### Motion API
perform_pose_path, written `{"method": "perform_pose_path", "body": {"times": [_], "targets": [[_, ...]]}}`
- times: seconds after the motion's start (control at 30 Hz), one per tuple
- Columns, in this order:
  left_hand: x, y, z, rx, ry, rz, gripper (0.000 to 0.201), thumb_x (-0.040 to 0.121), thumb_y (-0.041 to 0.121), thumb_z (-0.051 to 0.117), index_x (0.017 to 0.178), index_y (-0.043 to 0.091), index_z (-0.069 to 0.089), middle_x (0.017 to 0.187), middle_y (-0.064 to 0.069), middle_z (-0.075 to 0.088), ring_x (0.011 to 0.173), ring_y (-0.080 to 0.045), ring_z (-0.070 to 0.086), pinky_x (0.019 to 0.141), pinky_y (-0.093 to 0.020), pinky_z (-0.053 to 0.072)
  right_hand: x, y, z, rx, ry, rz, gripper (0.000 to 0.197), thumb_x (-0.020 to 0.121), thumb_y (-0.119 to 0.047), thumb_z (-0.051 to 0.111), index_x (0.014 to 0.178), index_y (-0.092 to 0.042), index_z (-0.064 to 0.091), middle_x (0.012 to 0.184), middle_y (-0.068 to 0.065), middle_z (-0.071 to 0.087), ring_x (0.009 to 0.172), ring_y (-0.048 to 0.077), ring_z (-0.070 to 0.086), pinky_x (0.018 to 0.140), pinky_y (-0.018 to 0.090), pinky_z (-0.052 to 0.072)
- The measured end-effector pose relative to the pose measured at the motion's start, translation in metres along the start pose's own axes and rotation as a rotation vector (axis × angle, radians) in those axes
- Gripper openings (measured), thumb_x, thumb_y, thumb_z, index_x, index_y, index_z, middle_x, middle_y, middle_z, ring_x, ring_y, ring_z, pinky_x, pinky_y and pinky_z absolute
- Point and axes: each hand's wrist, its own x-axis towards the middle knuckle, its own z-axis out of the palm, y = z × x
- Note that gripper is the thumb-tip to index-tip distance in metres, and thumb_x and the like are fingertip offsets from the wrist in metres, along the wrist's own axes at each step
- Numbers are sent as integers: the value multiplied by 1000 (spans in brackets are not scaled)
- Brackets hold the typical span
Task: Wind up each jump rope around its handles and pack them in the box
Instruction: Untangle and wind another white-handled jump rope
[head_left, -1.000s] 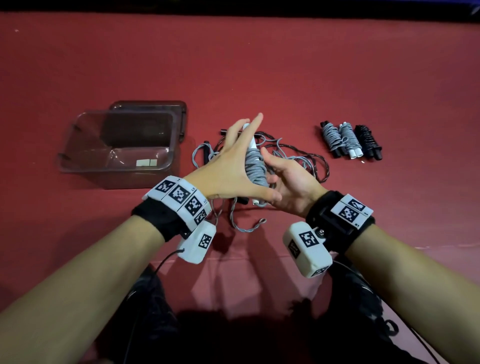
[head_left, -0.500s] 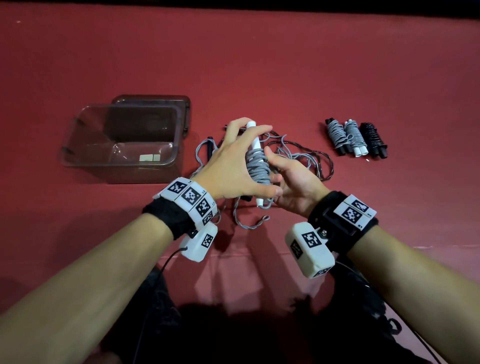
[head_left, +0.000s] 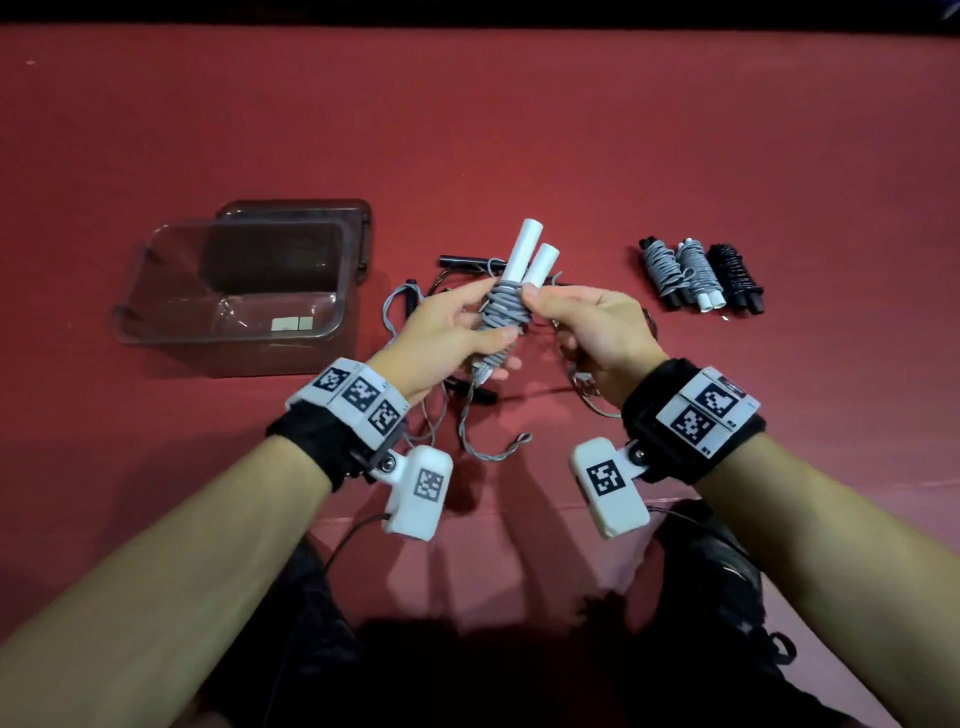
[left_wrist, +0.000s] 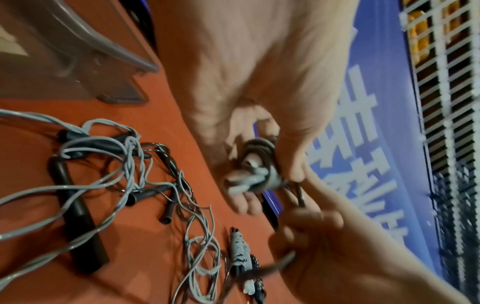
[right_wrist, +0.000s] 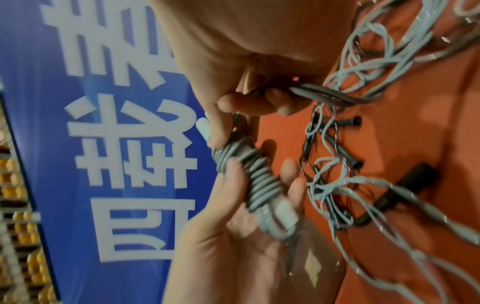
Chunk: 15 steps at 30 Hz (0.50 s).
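1. Our left hand grips the rope bundle mid-coil, raised above the table.
2. Our right hand pinches cord beside that grip.
3. Cord looks light and springy; hold over the coils.

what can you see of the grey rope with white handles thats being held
The grey jump rope has two smooth white handles side by side, tilted up and away, with grey cord coiled round their middle. It is held above the red table. The left hand grips the coiled part; the right hand pinches the cord at the top of the coil. A loose tail hangs below.
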Motion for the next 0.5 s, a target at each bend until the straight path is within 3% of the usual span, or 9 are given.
{"method": "perform_pose_path", "body": {"times": [0.1, 0.2, 0.27, 0.33, 0.4, 0.5], "targets": [[-5, 4, -5, -68, -85, -32, 42, 100, 2, 59, 134, 27, 59, 117, -19, 69, 93, -38, 74, 83, -46, 63, 1, -8, -4, -70, -69, -4, 22, 79, -29, 86, 90, -11, 82, 51, -2, 51, 46, 10, 31, 49, 25, 23], [-5, 4, -6, -149, -141, -56, 42, 102, 6, 56, 140, 24, 55, 131, -30, 62, 99, -44, 72, 82, -47, 61, 0, -19, -6, -153, -134, -87, 10, 85, -24, 81, 84, -16, 74, 60, 1, 61, 46, 11, 45, 47, 25, 31], [-4, 6, -6, -173, -178, -72, 43, 102, 6, 55, 142, 23, 53, 136, -38, 53, 99, -45, 72, 81, -45, 60, -3, -28, -6, -183, -174, -152, 25, 91, -16, 75, 112, -14, 61, 68, 3, 69, 50, 12, 58, 47, 24, 41], [-4, 10, -7, -158, -217, -89, 43, 103, 7, 54, 143, 22, 53, 138, -39, 50, 100, -45, 72, 81, -43, 60, -3, -33, -11, -247, -269, -188, 66, 95, -11, 69, 150, -21, 32, 78, 10, 72, 60, 17, 63, 57, 26, 50], [-4, 13, -9, -126, -245, -116, 42, 103, 6, 53, 143, 21, 53, 137, -38, 51, 101, -45, 72, 82, -43, 62, -2, -35, -18, -340, -390, -223, 86, 99, -7, 63, 160, -33, 10, 81, 17, 68, 59, 18, 61, 60, 27, 51], [-4, 15, -5, -114, -248, -155, 42, 105, 7, 52, 144, 22, 52, 119, -29, 60, 100, -44, 73, 84, -44, 63, -4, -37, -20, -414, -424, -265, 67, 100, -4, 60, 157, -24, 32, 68, 2, 68, 51, 13, 59, 55, 21, 48]]}}
